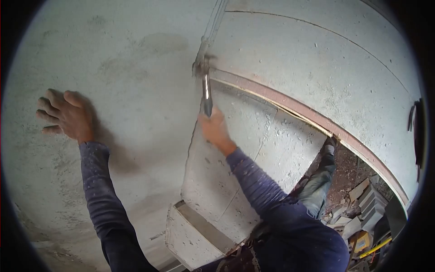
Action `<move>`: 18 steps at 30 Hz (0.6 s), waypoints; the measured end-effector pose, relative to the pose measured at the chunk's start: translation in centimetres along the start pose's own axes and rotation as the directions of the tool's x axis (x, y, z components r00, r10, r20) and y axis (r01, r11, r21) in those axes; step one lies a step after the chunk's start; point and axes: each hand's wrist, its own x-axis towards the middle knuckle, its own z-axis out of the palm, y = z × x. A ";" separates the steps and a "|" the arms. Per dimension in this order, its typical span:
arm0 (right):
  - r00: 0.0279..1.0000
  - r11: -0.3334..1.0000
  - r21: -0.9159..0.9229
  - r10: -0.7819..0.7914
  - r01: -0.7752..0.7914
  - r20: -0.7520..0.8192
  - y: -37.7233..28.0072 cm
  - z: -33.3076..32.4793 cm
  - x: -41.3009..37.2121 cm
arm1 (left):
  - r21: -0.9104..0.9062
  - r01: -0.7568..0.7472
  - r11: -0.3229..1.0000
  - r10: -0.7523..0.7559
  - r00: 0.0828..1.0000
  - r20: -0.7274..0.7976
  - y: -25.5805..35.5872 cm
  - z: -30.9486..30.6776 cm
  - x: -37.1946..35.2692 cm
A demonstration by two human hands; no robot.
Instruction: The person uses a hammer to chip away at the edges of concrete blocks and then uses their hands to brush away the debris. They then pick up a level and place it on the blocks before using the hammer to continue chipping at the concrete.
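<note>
My left hand (70,113) lies flat against the pale plastered wall (149,90), its fingers spread, with nothing in it. My right hand (214,127) is wrapped round the grip of a hammer (207,93). The hammer's head, blurred by motion, is at the corner where the wall meets the end of a reddish strip (290,100). Whether the head touches the surface, I cannot tell. Below the strip are pale panels (226,158) dotted with debris.
A pale box-like ledge (192,235) juts out at the bottom centre. At the lower right, broken slabs (372,204), a yellow object (361,241) and rubble lie on the floor near my leg (317,190). A dark object (418,136) is at the right edge.
</note>
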 end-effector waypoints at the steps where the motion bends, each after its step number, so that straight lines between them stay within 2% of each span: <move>1: 1.000 0.993 0.116 0.003 -0.004 0.008 -2.1 -2.5 -0.8 | -0.018 0.007 1.000 -0.007 1.000 0.022 0.3 -0.8 -0.2; 2: 1.000 0.973 0.231 -0.028 0.028 -0.003 -4.7 -5.2 0.0 | -0.045 0.030 0.999 -0.030 0.999 0.011 1.2 -0.6 0.4; 3: 0.960 0.945 0.206 -0.221 0.255 -0.174 -6.9 -7.5 -0.1 | -0.050 0.049 0.998 -0.048 0.999 0.006 1.7 -0.4 0.7; 4: 0.963 0.915 0.327 -0.174 0.236 -0.208 -12.0 -10.6 -2.0 | -0.050 0.041 0.998 -0.041 0.999 0.005 1.6 -0.6 0.5; 5: 0.876 0.735 0.480 -0.363 0.479 -0.318 -14.8 -12.4 -2.6 | -0.049 0.029 0.998 -0.029 1.000 0.004 1.4 -0.8 0.4; 6: 0.737 0.611 0.421 -0.480 0.670 -0.477 -17.0 -14.2 -2.8 | -0.043 0.029 0.999 -0.029 0.999 0.015 1.2 -0.8 0.4; 7: 0.534 0.410 0.346 -0.587 0.844 -0.608 -18.5 -16.0 -2.1 | -0.043 0.019 0.999 -0.018 1.000 0.011 1.2 -0.7 0.6; 8: 0.354 0.251 0.249 -0.663 0.935 -0.659 -19.6 -18.0 -1.1 | -0.040 0.009 0.999 -0.008 1.000 0.007 1.1 -0.6 0.5; 10: 0.355 -0.004 0.395 -0.429 0.919 -0.831 -18.8 -17.2 0.2 | -0.035 0.018 0.999 -0.017 1.000 0.023 1.2 -0.6 0.2; 11: 0.278 0.169 0.222 -0.495 0.960 -0.824 -16.2 -14.7 0.5 | -0.044 0.028 0.999 -0.027 0.999 0.021 1.3 -0.6 0.5; 12: 0.435 0.348 0.320 -0.329 0.881 -0.838 -12.5 -9.2 1.3 | -0.040 0.030 0.999 -0.029 0.999 0.016 1.1 -0.5 0.5; 13: 0.321 0.732 0.233 0.020 0.641 -0.947 -6.7 -2.0 3.0 | -0.023 0.024 0.999 -0.024 0.999 0.023 0.7 -0.2 0.3; 14: 0.646 0.892 -0.068 -0.375 0.448 -0.665 -1.2 2.6 1.9 | -0.010 0.018 1.000 -0.018 0.999 0.029 0.5 0.1 0.3; 15: 0.992 0.986 0.137 0.085 -0.098 0.095 -1.5 3.4 -0.3 | -0.014 0.013 1.000 -0.012 0.999 0.036 0.5 -0.2 0.0; 16: 0.972 0.951 0.208 0.212 -0.229 0.099 -1.3 2.5 -1.1 | -0.023 0.017 1.000 -0.016 0.998 0.055 0.3 -0.8 -0.3; 18: 0.991 0.949 0.287 0.119 -0.130 0.057 -2.8 -0.8 1.1 | -0.039 0.071 0.997 -0.070 0.997 0.011 1.3 0.3 0.8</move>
